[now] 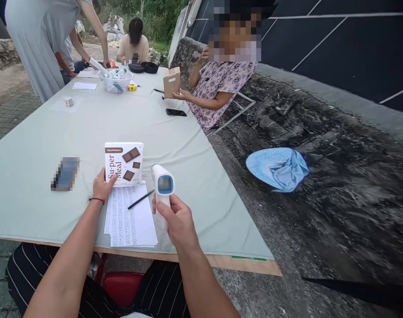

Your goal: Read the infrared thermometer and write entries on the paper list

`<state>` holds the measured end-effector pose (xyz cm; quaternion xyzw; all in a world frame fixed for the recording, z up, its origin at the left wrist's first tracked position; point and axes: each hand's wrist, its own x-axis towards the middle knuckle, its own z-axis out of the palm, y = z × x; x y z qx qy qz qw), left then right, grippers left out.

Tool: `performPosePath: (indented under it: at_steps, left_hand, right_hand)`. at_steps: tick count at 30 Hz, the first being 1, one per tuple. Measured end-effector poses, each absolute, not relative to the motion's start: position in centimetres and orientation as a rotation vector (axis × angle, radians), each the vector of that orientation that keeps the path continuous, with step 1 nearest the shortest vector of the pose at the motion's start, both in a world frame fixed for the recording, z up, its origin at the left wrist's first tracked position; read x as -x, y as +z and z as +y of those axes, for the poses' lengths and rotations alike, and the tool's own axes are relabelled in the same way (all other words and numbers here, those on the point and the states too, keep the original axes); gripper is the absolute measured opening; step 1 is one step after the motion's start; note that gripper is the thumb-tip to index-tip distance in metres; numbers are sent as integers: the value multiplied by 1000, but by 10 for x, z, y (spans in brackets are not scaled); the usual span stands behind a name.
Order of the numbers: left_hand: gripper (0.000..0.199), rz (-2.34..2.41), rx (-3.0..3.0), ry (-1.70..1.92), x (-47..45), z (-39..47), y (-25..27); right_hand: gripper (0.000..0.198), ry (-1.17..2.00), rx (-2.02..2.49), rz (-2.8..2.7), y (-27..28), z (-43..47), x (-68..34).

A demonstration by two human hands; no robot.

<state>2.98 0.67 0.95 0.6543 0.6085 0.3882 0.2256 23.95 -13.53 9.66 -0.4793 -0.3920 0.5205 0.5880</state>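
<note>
My left hand grips the lower left corner of a white and brown "Su-per Meal" box, thumb across its front. The box stands at the far end of a stack of written paper sheets. A black pen lies slantwise on those sheets. In my right hand is a white infrared thermometer, its fingers wrapped round the handle. The blue-framed screen faces me, and the thermometer's nose points away, just right of the box. Whether a finger presses the trigger is hidden.
On the cloth-covered table lie a blurred phone, a small box and a black phone. Farther off stands a clear plastic basket. A person at right holds a cardboard box. A blue hat lies on the ground.
</note>
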Motion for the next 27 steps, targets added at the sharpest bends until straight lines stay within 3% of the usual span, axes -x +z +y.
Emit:
performPosePath:
  at_steps: [13,16,19,23,27]
  left_hand:
    - [73,1351,-1444,869,-8,23,42]
    - [74,1340,-1406,898,-5,22,46]
    - [75,1363,-1400,1033,-3,24,45]
    - [76,1388,-1410,1153,2,36,45]
    - [74,1349,-1459,1094,5,48,44]
  right_hand:
    - [28,1009,1218,-872,101,-173,-274]
    - [39,978,1297,-885,83,-163,-281]
    - [54,832,1565,-968,50,-145,-297]
    - [46,609,2112,-1269,2,-127,-325]
    - [48,380,2318,-1476,-24,-124,-346]
